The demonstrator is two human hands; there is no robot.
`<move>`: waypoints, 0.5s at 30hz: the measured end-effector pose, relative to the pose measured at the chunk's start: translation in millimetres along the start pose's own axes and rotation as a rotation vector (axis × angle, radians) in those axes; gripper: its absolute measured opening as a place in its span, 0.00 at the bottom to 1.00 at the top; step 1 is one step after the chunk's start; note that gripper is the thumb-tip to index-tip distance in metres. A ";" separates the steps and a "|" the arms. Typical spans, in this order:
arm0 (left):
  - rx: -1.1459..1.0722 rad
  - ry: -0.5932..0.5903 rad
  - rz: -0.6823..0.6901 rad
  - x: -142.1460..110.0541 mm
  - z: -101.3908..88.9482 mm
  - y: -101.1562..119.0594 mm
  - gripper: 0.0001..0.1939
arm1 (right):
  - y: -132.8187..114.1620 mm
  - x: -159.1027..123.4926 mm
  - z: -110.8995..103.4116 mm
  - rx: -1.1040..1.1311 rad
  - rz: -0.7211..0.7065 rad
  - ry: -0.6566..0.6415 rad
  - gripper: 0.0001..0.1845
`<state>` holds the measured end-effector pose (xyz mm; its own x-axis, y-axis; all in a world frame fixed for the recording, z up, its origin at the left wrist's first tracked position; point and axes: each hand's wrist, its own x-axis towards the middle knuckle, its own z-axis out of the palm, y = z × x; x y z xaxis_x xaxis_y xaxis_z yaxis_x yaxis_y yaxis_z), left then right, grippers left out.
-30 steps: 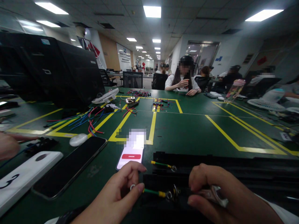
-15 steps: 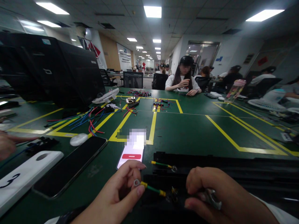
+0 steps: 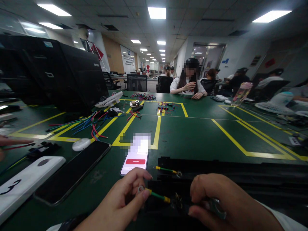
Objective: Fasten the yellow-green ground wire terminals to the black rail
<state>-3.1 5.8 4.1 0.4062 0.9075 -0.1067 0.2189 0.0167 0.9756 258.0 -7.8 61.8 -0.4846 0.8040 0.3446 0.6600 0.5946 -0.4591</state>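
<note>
Pinches between left hand (image 3: 122,196) thumb and forefinger the metal-ringed end of a short, straight, yellow-sleeved green wire (image 3: 158,196); curls right hand (image 3: 222,191) round a silver metal spanner-like tool (image 3: 218,207), with fingertips slightly apart. Along the wire, slants rightward and nearer over a long black channel (image 3: 172,184), toward the right fingertips; blurs there into bright metal (image 3: 177,201).

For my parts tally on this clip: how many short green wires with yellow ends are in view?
2. The near wire is pinched by the left hand; the far wire lies beyond it, at the left end of the black rails. Others may be hidden.
</note>
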 end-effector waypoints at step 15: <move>-0.035 0.035 0.017 -3.2 -0.6 -7.2 0.12 | 4.1 1.2 5.3 -0.032 -0.042 -0.082 0.09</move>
<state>-6.4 3.0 -2.6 0.3780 0.9220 -0.0834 0.1811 0.0147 0.9834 257.1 -4.4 56.0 -0.5570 0.7766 0.2942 0.6555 0.6287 -0.4185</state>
